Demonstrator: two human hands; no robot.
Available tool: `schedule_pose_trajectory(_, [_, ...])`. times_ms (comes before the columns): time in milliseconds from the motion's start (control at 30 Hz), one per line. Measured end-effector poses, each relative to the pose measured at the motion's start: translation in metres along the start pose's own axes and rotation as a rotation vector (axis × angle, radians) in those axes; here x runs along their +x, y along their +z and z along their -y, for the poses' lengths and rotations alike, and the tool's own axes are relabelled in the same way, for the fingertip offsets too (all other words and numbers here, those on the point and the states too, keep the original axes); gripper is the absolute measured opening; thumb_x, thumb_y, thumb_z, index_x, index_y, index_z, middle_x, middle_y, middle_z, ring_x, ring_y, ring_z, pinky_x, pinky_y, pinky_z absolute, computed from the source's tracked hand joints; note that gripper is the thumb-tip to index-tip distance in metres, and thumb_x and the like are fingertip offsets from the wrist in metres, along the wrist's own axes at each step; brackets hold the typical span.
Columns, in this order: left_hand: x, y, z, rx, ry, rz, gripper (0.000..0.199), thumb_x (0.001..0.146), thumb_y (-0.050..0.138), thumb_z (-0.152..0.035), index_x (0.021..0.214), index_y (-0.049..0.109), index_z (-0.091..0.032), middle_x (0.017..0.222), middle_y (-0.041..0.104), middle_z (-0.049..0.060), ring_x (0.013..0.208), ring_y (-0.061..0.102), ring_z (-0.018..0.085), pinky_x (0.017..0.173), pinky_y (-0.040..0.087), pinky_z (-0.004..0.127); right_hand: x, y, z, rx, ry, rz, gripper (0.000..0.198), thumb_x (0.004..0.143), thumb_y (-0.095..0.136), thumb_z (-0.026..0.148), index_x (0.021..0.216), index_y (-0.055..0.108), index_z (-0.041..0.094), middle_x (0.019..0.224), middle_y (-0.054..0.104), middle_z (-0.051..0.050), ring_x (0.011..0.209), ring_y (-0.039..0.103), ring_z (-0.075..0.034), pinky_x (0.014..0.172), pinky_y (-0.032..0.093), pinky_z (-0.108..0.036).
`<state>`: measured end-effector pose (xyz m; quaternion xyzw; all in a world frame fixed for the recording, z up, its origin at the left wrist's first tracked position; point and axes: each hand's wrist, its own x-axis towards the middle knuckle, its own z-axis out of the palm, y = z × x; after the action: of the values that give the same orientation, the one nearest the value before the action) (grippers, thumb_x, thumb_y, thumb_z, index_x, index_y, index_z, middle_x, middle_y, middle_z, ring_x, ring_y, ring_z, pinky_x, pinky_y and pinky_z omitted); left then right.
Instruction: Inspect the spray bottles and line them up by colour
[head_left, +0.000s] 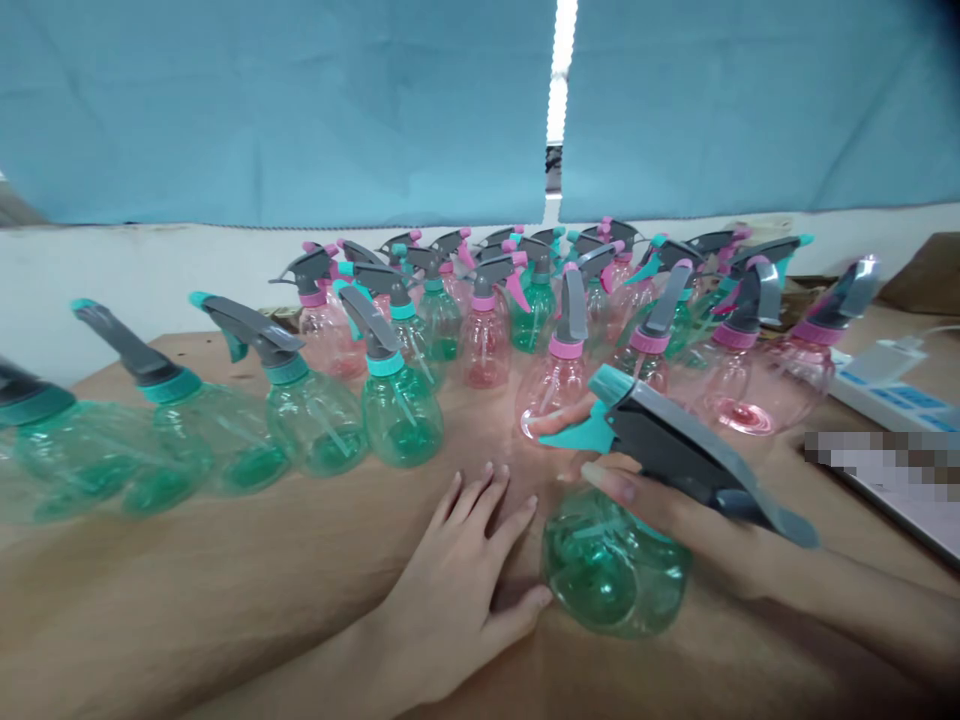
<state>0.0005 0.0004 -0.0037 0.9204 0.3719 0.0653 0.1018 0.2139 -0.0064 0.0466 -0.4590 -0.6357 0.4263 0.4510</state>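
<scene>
A green spray bottle (615,570) with a grey head and turquoise trigger stands tilted in front of me. My right hand (675,505) is wrapped round its neck, the thumb on the near side and a finger reaching along the trigger. Flat on the table lies my left hand (480,560), fingers spread, its thumb tip close to the bottle's base. Left of it is a row of green spray bottles, the nearest one (403,415) with a turquoise collar. Beyond the held bottle stand several pink spray bottles, one of them (555,385) partly behind my finger.
More pink and green spray bottles (486,345) crowd the back of the wooden table (315,580). At the right lie a white power strip (885,385) and a flat, dark-edged device (892,500), with a brown box (922,275) behind. A blue curtain (300,110) hangs beyond.
</scene>
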Motion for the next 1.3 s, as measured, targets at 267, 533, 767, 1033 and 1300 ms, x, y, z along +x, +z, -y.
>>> schedule_pose_trajectory(267, [0.000,0.000,0.000,0.008,0.000,0.001,0.064,0.090,0.052,-0.051,0.142,0.038,-0.018,0.150,0.031,0.017,0.138,0.025,0.033,0.110,0.022,0.055,0.006,0.000,0.007,-0.050,-0.156,0.074,0.019,0.084,0.059,0.040,0.091,0.070,0.025,0.089,0.071,-0.001,0.067,0.062,-0.012,0.067,0.055,-0.026])
schedule_pose_trajectory(533, [-0.001,0.001,0.000,0.015,0.002,-0.008,0.063,0.090,0.052,-0.050,0.142,0.038,-0.018,0.150,0.032,0.016,0.138,0.026,0.032,0.110,0.022,0.054,0.012,-0.002,0.004,-0.093,-0.229,0.142,0.026,0.086,0.056,0.039,0.107,0.067,0.027,0.083,0.070,-0.001,0.066,0.064,-0.013,0.065,0.056,-0.026])
schedule_pose_trajectory(767, [0.000,0.001,0.000,0.003,0.006,-0.025,0.061,0.090,0.053,-0.050,0.141,0.040,-0.019,0.149,0.034,0.014,0.137,0.028,0.032,0.109,0.023,0.054,0.007,-0.001,0.015,-0.016,-0.141,0.112,0.030,0.085,0.059,0.035,0.113,0.063,0.027,0.084,0.069,-0.001,0.067,0.065,-0.015,0.068,0.056,-0.029])
schedule_pose_trajectory(1033, [-0.001,0.001,-0.001,0.018,0.005,-0.004,0.061,0.091,0.051,-0.050,0.142,0.038,-0.018,0.150,0.032,0.015,0.138,0.026,0.032,0.109,0.022,0.055,0.007,-0.001,0.018,-0.033,-0.151,0.130,0.017,0.084,0.058,0.038,0.087,0.069,0.025,0.081,0.071,-0.001,0.071,0.068,-0.016,0.068,0.058,-0.028])
schedule_pose_trajectory(1300, [-0.001,0.000,-0.001,0.010,-0.005,0.009,0.061,0.091,0.052,-0.048,0.142,0.038,-0.018,0.151,0.030,0.015,0.138,0.025,0.033,0.109,0.023,0.055,0.002,-0.011,-0.004,-0.029,-0.051,0.176,0.014,0.086,0.058,0.031,0.080,0.070,0.026,0.073,0.072,0.001,0.069,0.069,-0.015,0.061,0.058,-0.024])
